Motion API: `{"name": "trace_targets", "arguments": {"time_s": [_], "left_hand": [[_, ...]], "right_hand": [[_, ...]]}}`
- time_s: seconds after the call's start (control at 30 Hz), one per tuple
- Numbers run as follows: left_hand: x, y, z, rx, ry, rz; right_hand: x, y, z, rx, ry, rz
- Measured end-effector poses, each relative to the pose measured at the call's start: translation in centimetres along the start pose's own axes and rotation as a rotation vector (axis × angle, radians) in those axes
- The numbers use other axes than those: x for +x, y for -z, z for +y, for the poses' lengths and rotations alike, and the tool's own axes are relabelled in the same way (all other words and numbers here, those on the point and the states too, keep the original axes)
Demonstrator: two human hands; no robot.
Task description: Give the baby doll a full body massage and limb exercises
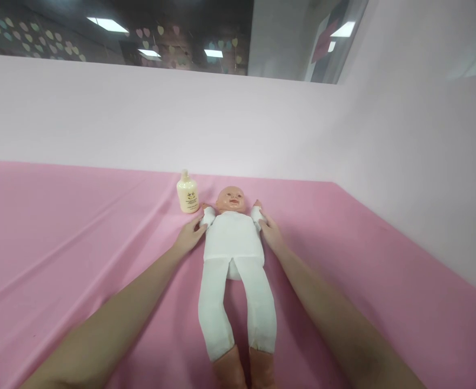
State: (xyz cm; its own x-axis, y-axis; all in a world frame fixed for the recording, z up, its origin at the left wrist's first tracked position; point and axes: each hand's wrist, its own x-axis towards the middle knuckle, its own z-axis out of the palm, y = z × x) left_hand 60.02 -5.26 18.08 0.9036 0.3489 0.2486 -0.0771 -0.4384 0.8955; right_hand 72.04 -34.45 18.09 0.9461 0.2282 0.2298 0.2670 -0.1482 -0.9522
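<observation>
Now I've both hands laid open against the doll [233, 237], left hand [189, 236] and right hand [272, 233] touching its sleeves near the worktop's [59, 243] far edge, nothing gripped; next, steady handling.

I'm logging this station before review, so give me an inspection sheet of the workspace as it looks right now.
Surface: pink cloth, creased, spread flat.
Job's things: baby doll in white clothes, lying face up, arms out; cream bottle upright beside its head.
Clutter: nothing seen.
Hands: left hand touches the doll's one sleeve, right hand the other; both open, flat.
Cables: nothing seen.
Surroundings: pale pink wall behind and to the right; ceiling lights above.
</observation>
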Motion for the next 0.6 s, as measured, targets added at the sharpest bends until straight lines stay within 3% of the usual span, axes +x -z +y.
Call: {"name": "trace_targets", "arguments": {"time_s": [0.13,0.3,0.47,0.6], "left_hand": [[-0.1,0.0,0.0,-0.171,0.024,-0.026],[-0.2,-0.2,0.6,-0.482,0.033,-0.028],[-0.1,-0.2,0.6,-0.643,0.073,-0.059],[0.0,-0.3,0.6,-0.569,0.086,0.022]], "right_hand": [[0.7,-0.1,0.8,0.265,0.057,0.008],[1.1,0.1,0.7,0.536,-0.029,-0.048],[0.7,0.4,-0.1,0.588,-0.117,-0.064],[-0.2,0.5,-0.9,0.487,-0.112,-0.086]]}}
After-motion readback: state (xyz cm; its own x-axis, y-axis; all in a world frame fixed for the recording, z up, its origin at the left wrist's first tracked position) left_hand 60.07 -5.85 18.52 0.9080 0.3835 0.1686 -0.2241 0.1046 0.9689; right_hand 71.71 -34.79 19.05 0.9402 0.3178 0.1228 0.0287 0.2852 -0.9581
